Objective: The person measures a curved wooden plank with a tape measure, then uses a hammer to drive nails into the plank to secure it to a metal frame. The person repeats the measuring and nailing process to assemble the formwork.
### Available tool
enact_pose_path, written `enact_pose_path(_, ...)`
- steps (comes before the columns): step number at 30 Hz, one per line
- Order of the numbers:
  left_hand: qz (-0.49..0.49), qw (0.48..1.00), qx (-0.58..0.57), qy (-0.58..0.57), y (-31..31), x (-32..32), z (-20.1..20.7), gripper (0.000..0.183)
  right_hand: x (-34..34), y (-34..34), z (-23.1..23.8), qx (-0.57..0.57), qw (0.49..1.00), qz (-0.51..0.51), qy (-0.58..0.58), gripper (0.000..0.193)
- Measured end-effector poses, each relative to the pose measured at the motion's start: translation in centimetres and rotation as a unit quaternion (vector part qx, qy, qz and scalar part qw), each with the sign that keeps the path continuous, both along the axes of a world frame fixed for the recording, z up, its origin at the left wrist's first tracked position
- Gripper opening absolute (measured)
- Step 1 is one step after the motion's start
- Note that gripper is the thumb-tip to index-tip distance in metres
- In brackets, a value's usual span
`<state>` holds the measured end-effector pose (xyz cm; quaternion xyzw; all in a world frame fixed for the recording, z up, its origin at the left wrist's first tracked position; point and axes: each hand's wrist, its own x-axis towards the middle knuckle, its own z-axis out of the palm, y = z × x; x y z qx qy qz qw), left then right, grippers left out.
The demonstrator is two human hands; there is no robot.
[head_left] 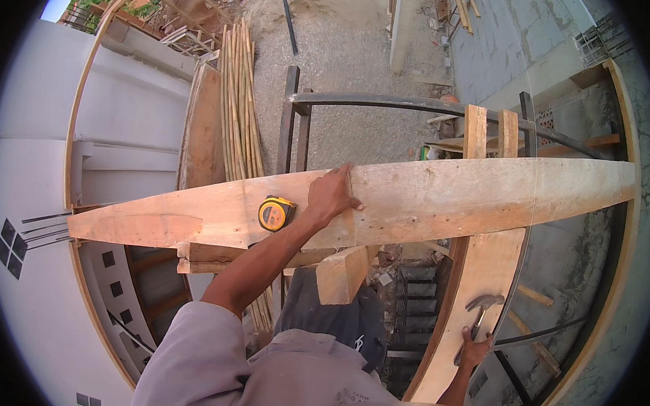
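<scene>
"Where is the main piece sitting?"

"The long, pale wooden board [441, 197] is spanning the scene from left to right. The left hand [334, 195] is spreading wide on its middle, fingers reaching the far edge; I can't tell whether they're curling under. At near right, the right hand [472, 349] is gripping a steel-headed claw hammer [484, 303] by its handle, over a wide, pale wooden plank [493, 261]."

"How would you be steadying it?"

"I'd be pressing with a flat palm and checking that both ends are bearing evenly."

"Anything in the way?"

"A yellow-and-black tape measure [275, 213] is lying loose just left of the left hand; tilting could be sending it sliding. A squared timber block [340, 278] is jutting out at the near side. Farther off, two short wooden strips [475, 133] are crossing a dark metal bar [380, 102], and slim bamboo poles [238, 112] are lying far left."
</scene>
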<state>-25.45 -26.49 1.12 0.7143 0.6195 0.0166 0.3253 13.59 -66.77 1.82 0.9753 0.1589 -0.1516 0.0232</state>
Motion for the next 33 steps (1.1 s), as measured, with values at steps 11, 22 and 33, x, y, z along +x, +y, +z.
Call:
enact_pose_path(11,-0.039,0.999,0.036,0.001,0.1,-0.5,0.0,0.097,-0.8,0.5,0.7,0.03,0.999,-0.015,-0.002,0.096)
enact_pose_path(22,-0.01,0.982,0.187,0.021,-2.2,-0.2,-3.0,0.067,-1.0,0.0,0.3,0.074,0.997,-0.034,0.017,0.097)
enact_pose_path(33,-0.021,0.958,0.287,0.009,-2.6,-0.2,-4.8,0.055,-3.9,5.1,3.1,0.046,0.993,0.07,-0.081,0.068)
